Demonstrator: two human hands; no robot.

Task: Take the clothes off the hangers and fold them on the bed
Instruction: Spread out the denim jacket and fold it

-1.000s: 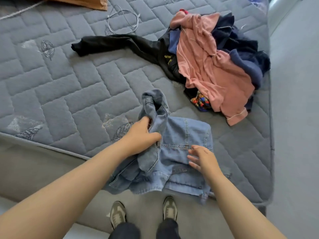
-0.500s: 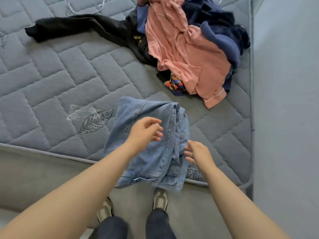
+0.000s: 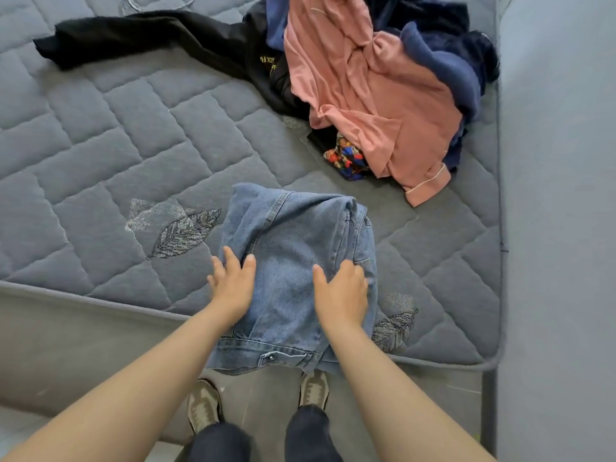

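Denim jacket (image 3: pixel 293 261) half folded at near edge of bed (image 3: pixel 100 135), hem (image 3: pixel 266 356) hung over. Pressed flat by left hand (image 3: pixel 233 288) and right hand (image 3: pixel 343 295), nothing gripped. Next, likely: hem folded up, then pile of clothes (image 3: pixel 373 95) at far right corner started.

Bare forearms (image 3: pixel 160 375), dark trousers (image 3: pixel 311 435), olive-brown sneakers (image 3: pixel 202 406) with pale laces

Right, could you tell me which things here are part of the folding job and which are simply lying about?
Job: denim jacket, with the left hand and right hand resting on it; pink shirt, black top, navy top and patterned cloth piled behind; bed.
Lying about: thin wire at the top edge, too cut off to identify; shoes on the person's feet.
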